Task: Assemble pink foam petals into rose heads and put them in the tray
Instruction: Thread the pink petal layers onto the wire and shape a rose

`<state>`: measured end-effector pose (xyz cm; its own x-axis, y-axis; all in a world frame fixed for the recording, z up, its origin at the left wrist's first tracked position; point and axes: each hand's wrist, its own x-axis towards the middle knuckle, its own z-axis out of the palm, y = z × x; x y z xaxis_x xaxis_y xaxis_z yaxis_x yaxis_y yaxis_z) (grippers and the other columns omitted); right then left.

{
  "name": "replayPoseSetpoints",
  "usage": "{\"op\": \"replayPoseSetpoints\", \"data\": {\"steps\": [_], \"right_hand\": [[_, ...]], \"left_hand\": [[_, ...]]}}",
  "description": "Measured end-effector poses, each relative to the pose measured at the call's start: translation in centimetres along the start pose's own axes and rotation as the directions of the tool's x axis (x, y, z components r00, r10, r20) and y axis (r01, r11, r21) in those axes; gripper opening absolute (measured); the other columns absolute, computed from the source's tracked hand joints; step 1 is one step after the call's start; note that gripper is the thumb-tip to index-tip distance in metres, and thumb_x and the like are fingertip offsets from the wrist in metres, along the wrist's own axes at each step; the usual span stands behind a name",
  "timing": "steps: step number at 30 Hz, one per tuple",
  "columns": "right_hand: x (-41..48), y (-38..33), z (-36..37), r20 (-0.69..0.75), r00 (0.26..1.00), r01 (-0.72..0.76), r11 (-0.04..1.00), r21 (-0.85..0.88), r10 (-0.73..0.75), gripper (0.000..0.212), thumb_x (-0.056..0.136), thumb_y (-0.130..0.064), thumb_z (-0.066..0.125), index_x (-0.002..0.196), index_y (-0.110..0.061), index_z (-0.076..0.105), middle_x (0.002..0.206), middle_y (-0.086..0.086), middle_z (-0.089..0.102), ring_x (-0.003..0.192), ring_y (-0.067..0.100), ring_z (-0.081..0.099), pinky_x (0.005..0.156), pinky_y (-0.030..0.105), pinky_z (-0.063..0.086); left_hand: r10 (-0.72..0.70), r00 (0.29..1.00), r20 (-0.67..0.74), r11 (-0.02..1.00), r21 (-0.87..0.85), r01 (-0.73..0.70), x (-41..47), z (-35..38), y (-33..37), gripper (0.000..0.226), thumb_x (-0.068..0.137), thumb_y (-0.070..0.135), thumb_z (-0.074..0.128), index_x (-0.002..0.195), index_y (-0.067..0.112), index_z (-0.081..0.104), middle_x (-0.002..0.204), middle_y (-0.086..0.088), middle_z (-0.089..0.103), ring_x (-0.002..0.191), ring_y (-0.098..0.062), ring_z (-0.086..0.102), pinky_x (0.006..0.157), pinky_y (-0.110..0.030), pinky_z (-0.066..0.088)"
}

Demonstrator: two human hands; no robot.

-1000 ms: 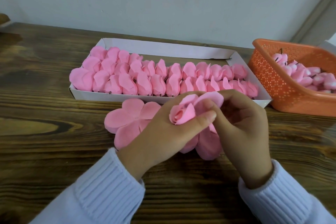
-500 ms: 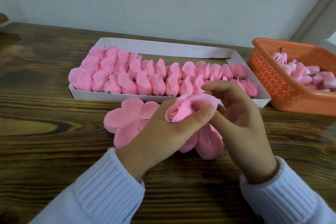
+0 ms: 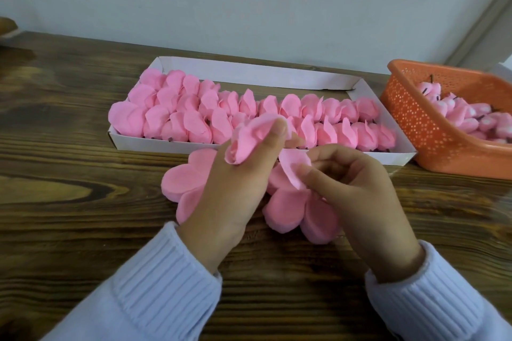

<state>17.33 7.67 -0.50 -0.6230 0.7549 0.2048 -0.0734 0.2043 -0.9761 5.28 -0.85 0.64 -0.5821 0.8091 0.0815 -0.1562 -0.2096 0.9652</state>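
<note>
No text or label is readable anywhere.

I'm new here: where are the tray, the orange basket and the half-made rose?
tray [image 3: 249, 71], head view, far wall.
orange basket [image 3: 412, 119], head view, perforated side.
half-made rose [image 3: 241, 144], head view, wrapped petals.

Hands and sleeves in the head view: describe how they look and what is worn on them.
The left hand and right hand are bare: no gloves, and no rings or watch show. Each arm is covered to the wrist by a pale, bluish-white knit sleeve with a ribbed cuff: the left sleeve and the right sleeve. No markings are visible on the fabric.
</note>
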Motion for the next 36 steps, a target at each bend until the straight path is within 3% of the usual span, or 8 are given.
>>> {"op": "replayPoseSetpoints", "data": {"steps": [5,7,13,18,22,27,30,36], "right_hand": [[-0.4,-0.3,0.2,-0.076,0.939,0.302,0.911,-0.281,-0.335,0.01,0.081,-0.011,0.069,0.079,-0.021,0.067,0.075,-0.004,0.067,0.068,0.015,0.062,0.061,0.029,0.05],[-0.6,-0.4,0.4,-0.075,0.907,0.37,0.87,-0.326,-0.414,0.01,0.081,-0.01,0.068,0.081,-0.02,0.066,0.078,-0.007,0.067,0.07,0.017,0.062,0.062,0.034,0.051],[-0.8,-0.9,0.4,-0.176,0.847,0.423,0.836,-0.35,-0.502,0.016,0.08,-0.009,0.07,0.088,-0.021,0.063,0.081,-0.009,0.066,0.068,0.002,0.062,0.063,0.011,0.046],[-0.9,-1.3,0.4,-0.213,0.821,0.462,0.836,-0.296,-0.529,0.022,0.079,-0.006,0.072,0.091,-0.02,0.06,0.079,-0.019,0.068,0.069,0.0,0.064,0.065,0.011,0.048],[-0.9,-1.5,0.4,-0.204,0.851,0.447,0.871,-0.205,-0.484,0.018,0.082,-0.007,0.071,0.093,-0.018,0.06,0.08,-0.017,0.069,0.071,0.0,0.065,0.066,0.013,0.049],[-0.7,-1.5,0.5,-0.2,0.887,0.418,0.908,-0.034,-0.416,0.011,0.086,-0.014,0.057,0.095,-0.007,0.061,0.08,-0.003,0.069,0.069,0.011,0.065,0.067,0.022,0.051],[-0.5,-1.2,0.5,-0.19,0.928,0.325,0.946,-0.004,-0.32,0.006,0.088,-0.012,0.057,0.09,-0.012,0.062,0.08,-0.004,0.069,0.071,0.009,0.065,0.066,0.02,0.051],[-0.1,-0.6,0.5,-0.042,0.998,0.041,0.996,0.084,-0.037,0.022,0.097,0.002,0.045,0.079,-0.005,0.057,0.066,-0.006,0.06,0.063,0.004,0.055,0.057,0.016,0.045]], "left_hand": [[0.024,1.0,-0.01,0.999,0.022,-0.024,-0.2,0.2,0.2,0.034,0.069,0.052,0.056,0.078,0.025,0.074,0.048,0.015,0.061,0.034,0.007,0.05,0.035,-0.003,0.031],[0.014,1.0,-0.025,0.998,0.058,-0.013,0.0,0.3,-0.1,0.034,0.069,0.055,0.061,0.076,0.024,0.074,0.051,0.012,0.063,0.042,0.004,0.057,0.044,-0.007,0.039],[0.041,0.996,0.08,0.98,0.193,-0.055,0.0,0.2,-0.7,0.031,0.07,0.064,0.065,0.072,0.034,0.07,0.056,0.015,0.063,0.052,0.006,0.058,0.049,-0.008,0.041],[0.082,0.949,0.305,0.95,0.264,-0.167,-0.1,0.0,-0.7,0.016,0.082,0.042,0.062,0.083,0.028,0.071,0.08,0.001,0.072,0.077,-0.008,0.068,0.069,-0.015,0.052],[0.119,0.924,0.362,0.933,0.277,-0.229,-0.3,0.1,-0.4,0.015,0.076,0.033,0.068,0.069,0.046,0.066,0.064,0.015,0.065,0.063,0.007,0.059,0.061,-0.005,0.043],[0.14,0.906,0.399,0.957,0.179,-0.227,-0.1,-0.1,-0.5,0.01,0.069,0.022,0.076,0.066,0.027,0.068,0.079,-0.001,0.066,0.081,-0.007,0.064,0.075,-0.013,0.05],[0.146,0.906,0.398,0.973,0.108,-0.205,0.0,-0.1,-0.6,0.012,0.065,0.013,0.079,0.068,0.018,0.068,0.081,-0.012,0.066,0.084,-0.022,0.065,0.081,-0.028,0.053],[0.19,0.914,0.358,0.972,0.063,-0.226,0.0,-0.2,-0.5,0.014,0.062,0.03,0.078,0.069,0.031,0.067,0.075,0.007,0.066,0.08,-0.013,0.065,0.078,-0.034,0.054]]}}
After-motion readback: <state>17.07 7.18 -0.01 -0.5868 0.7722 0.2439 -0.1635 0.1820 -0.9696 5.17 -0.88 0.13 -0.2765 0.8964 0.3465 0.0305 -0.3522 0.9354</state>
